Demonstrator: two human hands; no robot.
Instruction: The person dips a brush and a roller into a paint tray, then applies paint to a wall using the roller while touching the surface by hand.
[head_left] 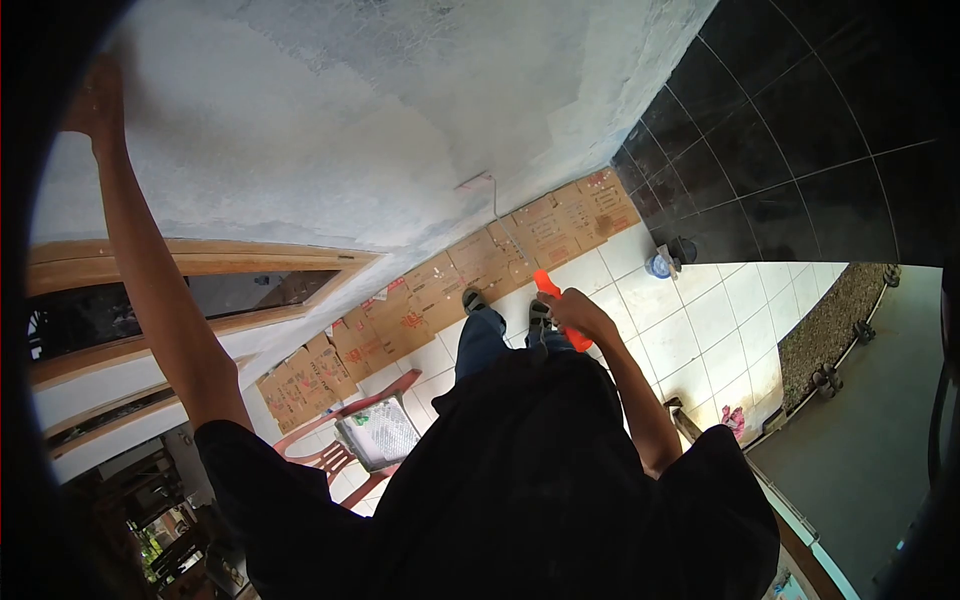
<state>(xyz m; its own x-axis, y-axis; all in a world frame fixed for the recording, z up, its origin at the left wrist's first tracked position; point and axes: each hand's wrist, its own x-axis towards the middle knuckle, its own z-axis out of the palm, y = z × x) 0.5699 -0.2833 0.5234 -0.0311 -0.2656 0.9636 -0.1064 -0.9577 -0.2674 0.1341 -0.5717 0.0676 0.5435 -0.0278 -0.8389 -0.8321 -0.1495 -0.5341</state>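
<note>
Fingers of the right hand (pixel 580 312) are wrapped around the orange handle (pixel 560 308) of a paint roller, whose long axis runs from the hand up and to the left toward the grey wall (pixel 330 130), a thin pole continuing to the roller head (pixel 474 182) that lies against the wall. The left hand (pixel 97 100) is raised with the arm extended and rests on the wall at upper left; whether its fingers are spread or curled cannot be told. Below stand the person's feet on white floor tiles (pixel 690 320), flattened cardboard (pixel 470 265) lines the wall's base, and a paint tray (pixel 380 432) sits on a red plastic chair (pixel 335 455).
</note>
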